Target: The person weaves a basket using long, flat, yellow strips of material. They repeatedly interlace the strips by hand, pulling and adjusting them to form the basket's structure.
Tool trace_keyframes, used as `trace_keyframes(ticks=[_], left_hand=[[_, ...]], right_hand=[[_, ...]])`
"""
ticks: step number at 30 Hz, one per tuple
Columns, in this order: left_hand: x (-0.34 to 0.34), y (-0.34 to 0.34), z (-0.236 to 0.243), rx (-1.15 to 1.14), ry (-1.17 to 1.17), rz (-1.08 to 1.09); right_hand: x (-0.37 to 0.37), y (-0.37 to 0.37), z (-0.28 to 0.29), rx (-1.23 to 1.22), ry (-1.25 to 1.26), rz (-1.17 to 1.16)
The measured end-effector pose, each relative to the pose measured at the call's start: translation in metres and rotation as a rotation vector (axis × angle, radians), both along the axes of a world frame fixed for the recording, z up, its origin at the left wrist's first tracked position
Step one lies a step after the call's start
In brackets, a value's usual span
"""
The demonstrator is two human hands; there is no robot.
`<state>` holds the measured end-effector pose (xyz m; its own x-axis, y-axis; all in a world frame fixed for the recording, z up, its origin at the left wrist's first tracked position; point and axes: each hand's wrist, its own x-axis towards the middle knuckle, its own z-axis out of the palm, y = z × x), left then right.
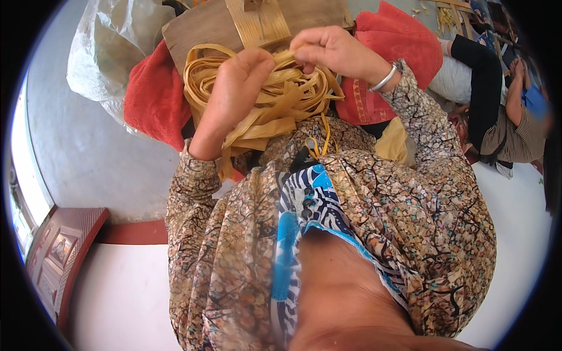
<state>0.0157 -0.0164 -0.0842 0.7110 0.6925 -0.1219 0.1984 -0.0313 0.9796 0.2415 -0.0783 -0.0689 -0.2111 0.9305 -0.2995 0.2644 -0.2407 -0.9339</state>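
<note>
A tangled coil of flat yellowish strips (275, 111) lies over my lap, against a wooden board (193, 32) with a paler upright slat (252, 20) at the top. My left hand (237, 93) is raised over the coil's left part, its fingers closed and partly turned out of sight at the strips. My right hand (333, 55) pinches a yellow strip (284, 57) between thumb and fingers, just right of my left hand; a silver bangle is on that wrist. Red cloths (152, 99) flank the coil on both sides.
A crumpled translucent plastic sack (99, 64) is at the upper left. At the right, another person (515, 128) sits with bare arms and dark trousers, near wooden frames (453, 11). A carved dark-red door (61, 251) shows at the lower left.
</note>
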Motion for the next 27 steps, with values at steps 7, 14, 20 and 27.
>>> trace_keyframes(ticks=[7, 14, 20, 27], left_hand=[[0.007, 0.015, -0.027, -0.214, -0.012, 0.019], [0.02, 0.059, -0.023, 0.015, 0.048, 0.093], [0.025, 0.078, -0.026, 0.02, 0.046, 0.096], [0.036, 0.09, -0.047, 0.122, 0.045, 0.093]], right_hand=[[0.012, 0.008, -0.03, -0.098, 0.442, -0.158], [0.0, 0.038, -0.035, 0.075, 0.227, -0.369], [-0.001, 0.05, -0.046, 0.222, 0.086, -0.369], [0.002, 0.056, -0.068, 0.262, -0.021, -0.378]])
